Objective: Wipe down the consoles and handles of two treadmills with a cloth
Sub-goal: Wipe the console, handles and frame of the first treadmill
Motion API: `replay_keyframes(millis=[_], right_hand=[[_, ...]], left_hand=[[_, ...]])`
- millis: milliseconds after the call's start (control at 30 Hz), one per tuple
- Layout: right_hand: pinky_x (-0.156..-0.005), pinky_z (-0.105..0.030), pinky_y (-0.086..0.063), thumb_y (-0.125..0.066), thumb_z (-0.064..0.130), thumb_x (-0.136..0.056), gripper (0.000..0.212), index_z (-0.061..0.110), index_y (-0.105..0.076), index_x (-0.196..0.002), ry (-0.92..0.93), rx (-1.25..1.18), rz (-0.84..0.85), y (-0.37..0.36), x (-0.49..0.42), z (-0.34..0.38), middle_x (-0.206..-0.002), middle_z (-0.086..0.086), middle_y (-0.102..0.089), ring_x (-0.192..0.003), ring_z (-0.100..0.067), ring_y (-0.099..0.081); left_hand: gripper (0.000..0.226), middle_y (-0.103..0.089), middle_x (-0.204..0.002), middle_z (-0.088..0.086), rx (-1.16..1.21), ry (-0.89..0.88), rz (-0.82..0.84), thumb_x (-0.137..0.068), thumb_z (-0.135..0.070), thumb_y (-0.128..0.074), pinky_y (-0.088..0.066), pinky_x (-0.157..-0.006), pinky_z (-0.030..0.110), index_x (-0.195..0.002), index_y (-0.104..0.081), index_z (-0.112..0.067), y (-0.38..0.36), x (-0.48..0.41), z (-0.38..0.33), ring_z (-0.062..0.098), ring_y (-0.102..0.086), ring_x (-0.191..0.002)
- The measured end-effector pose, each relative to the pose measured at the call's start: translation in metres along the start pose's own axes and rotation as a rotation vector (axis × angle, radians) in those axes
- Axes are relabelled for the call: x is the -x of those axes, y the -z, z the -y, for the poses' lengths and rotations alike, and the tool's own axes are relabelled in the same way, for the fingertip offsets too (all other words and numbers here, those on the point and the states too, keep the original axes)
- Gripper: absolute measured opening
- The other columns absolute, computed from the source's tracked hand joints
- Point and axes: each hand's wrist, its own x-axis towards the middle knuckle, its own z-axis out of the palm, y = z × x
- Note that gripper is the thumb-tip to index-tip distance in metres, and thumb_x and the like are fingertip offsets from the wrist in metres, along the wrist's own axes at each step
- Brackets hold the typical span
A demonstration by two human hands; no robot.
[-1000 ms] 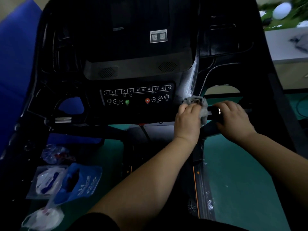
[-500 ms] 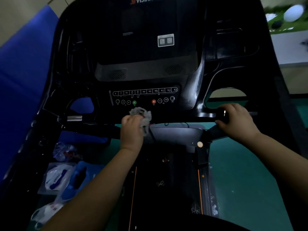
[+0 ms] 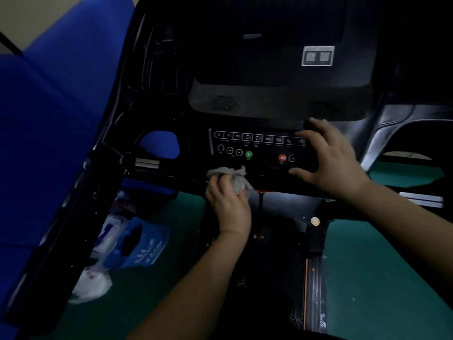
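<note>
The left hand (image 3: 228,202) grips a crumpled grey cloth (image 3: 231,176), its fingers curled round the wad with the thumb on the right side. The cloth sticks out above the knuckles and is pressed against the lower edge of the treadmill (image 3: 147,106) console (image 3: 269,94), just below the button panel (image 3: 259,148). It lies almost straight under the green button (image 3: 248,154) and to the left of the red button (image 3: 282,157). The bunched cloth sits where the dark crossbar (image 3: 171,184) runs along under the console, so it covers a short stretch of that bar.

The right hand (image 3: 328,163) is apart from the cloth, off to its right and a little higher. Its fingers are spread and nearly straight, holding nothing. The fingertips reach over the right end of the button panel and the thumb points left toward the red button. Whether the palm actually rests on the console surface cannot be told in the dim light.

A silver grip plate (image 3: 147,163) shows on the left handle, well to the left of the cloth, and another one (image 3: 421,198) appears beyond the right wrist. A pale sticker (image 3: 318,55) sits high on the console's dark upper face. On the green floor (image 3: 367,266) to the left lie a blue bag (image 3: 147,246) and a white packet (image 3: 90,285), beside a blue padded surface (image 3: 49,119). The black running deck (image 3: 269,290) stretches below between the two forearms.
</note>
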Motion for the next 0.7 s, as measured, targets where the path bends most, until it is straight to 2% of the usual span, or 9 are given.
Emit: replay_keyframes(millis=[100,233,333,433,533,700], right_hand=[[-0.110,-0.053,-0.026,-0.086,0.042,-0.056,0.089,0.012,-0.052,-0.132,-0.006,0.042,0.034,-0.004,-0.010,-0.002,-0.147,-0.019,-0.035,-0.138,-0.040,-0.029],[-0.112,-0.051,-0.022,-0.092,0.035,-0.050,0.094,0.012,-0.053,-0.131,0.025,0.071,0.061,-0.005,-0.008,-0.007,-0.151,-0.019,-0.030,-0.140,-0.041,-0.025],[-0.112,-0.050,-0.021,-0.093,0.033,-0.049,0.096,0.012,-0.051,-0.133,0.027,0.086,0.050,-0.006,-0.008,-0.008,-0.151,-0.018,-0.030,-0.140,-0.040,-0.025],[-0.113,-0.050,-0.022,-0.092,0.032,-0.050,0.099,0.014,-0.047,-0.136,0.005,0.069,0.035,-0.006,-0.010,-0.006,-0.151,-0.017,-0.030,-0.141,-0.038,-0.024],[-0.113,-0.049,-0.023,-0.091,0.030,-0.052,0.097,0.014,-0.047,-0.137,-0.012,0.073,-0.001,-0.008,-0.011,-0.002,-0.150,-0.016,-0.032,-0.140,-0.037,-0.027],[-0.114,-0.052,-0.023,-0.090,0.034,-0.053,0.103,0.013,-0.041,-0.141,-0.043,0.073,-0.019,-0.010,-0.023,-0.004,-0.151,-0.014,-0.031,-0.141,-0.036,-0.025]], left_hand=[[0.041,-0.036,-0.139,0.021,0.038,0.039,-0.061,-0.079,-0.002,-0.058,-0.034,-0.104,0.048,-0.118,-0.048,-0.004,0.014,-0.030,0.030,0.039,-0.033,-0.125],[0.039,-0.046,-0.135,0.023,0.040,0.138,-0.289,-0.090,-0.023,-0.044,-0.032,-0.098,0.046,-0.121,-0.054,-0.001,0.044,-0.092,0.069,0.044,-0.041,-0.118],[0.033,-0.047,-0.137,0.019,0.024,0.225,-0.366,-0.093,-0.017,-0.048,-0.028,-0.100,0.045,-0.122,-0.056,-0.003,0.050,-0.119,0.082,0.044,-0.041,-0.120],[0.037,-0.044,-0.142,0.014,0.052,0.236,-0.316,-0.088,-0.011,-0.048,-0.026,-0.102,0.042,-0.125,-0.054,-0.008,0.034,-0.096,0.057,0.042,-0.037,-0.123],[0.046,-0.037,-0.147,0.006,0.069,0.144,-0.236,-0.087,-0.009,-0.049,-0.028,-0.105,0.044,-0.132,-0.046,-0.014,0.016,-0.063,0.034,0.033,-0.028,-0.129],[0.039,-0.048,-0.137,0.014,0.038,0.017,-0.146,-0.089,-0.004,-0.049,-0.029,-0.109,0.041,-0.128,-0.051,-0.004,0.040,-0.105,0.049,0.031,-0.036,-0.128]])
